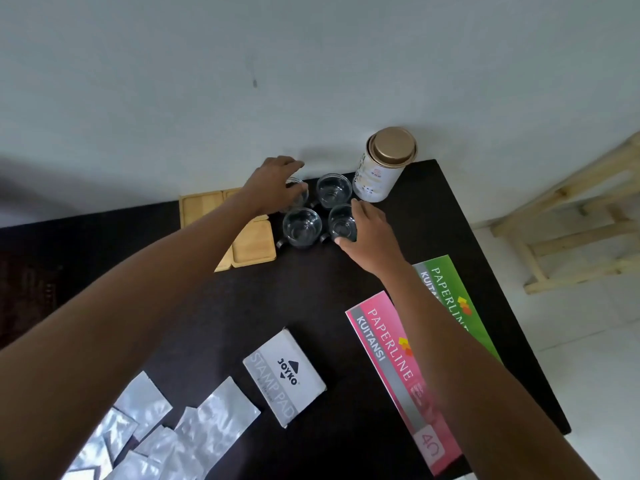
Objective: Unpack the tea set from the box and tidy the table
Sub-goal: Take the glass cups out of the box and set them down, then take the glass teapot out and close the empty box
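Two bare arms and hands of a person

The left hand (pixel 277 187) and the right hand (pixel 369 233) have nothing on them: no glove, ring or watch shows. Behind each hand the wrist and the long forearm are uncovered, and no sleeve edge comes into the view near the elbows.

A plain pale wall (pixel 311 64) rises directly beyond both hands, marked by a small dark smudge (pixel 255 83). The dark table (pixel 311 299) beneath the hands stands against it. To the right of the right hand, a light wooden frame (pixel 571 216) stands on a white tiled floor (pixel 581 358). Lighting is even and diffuse.
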